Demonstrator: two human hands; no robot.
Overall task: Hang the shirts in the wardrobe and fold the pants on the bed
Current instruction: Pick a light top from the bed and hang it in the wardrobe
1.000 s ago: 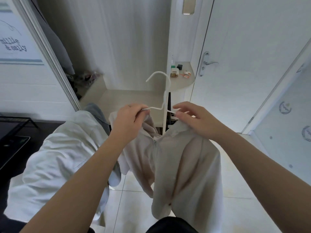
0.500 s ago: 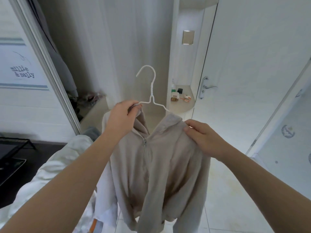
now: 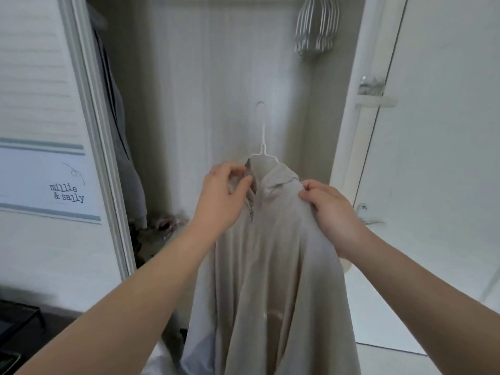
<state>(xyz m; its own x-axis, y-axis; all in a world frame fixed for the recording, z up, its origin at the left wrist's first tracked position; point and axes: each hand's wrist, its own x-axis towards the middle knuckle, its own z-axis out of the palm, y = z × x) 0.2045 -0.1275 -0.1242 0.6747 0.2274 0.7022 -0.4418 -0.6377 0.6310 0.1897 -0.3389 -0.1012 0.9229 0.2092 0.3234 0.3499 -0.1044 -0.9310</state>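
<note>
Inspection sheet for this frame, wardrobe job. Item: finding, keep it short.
Surface: bed not in view; pale floor shows lower right.
Job's things: beige shirt sits on a white hanger, its hook free in front of the open wardrobe; no pants seen.
Clutter: small jumbled items on the wardrobe's bottom; white fabric at the lower edge.
Grippers: left hand pinches the shirt's collar; right hand grips its shoulder.
Cables: nothing seen.
Surroundings: bunch of empty hangers top right; grey garment hanging left; white door right; "millie & sally" poster left.
</note>
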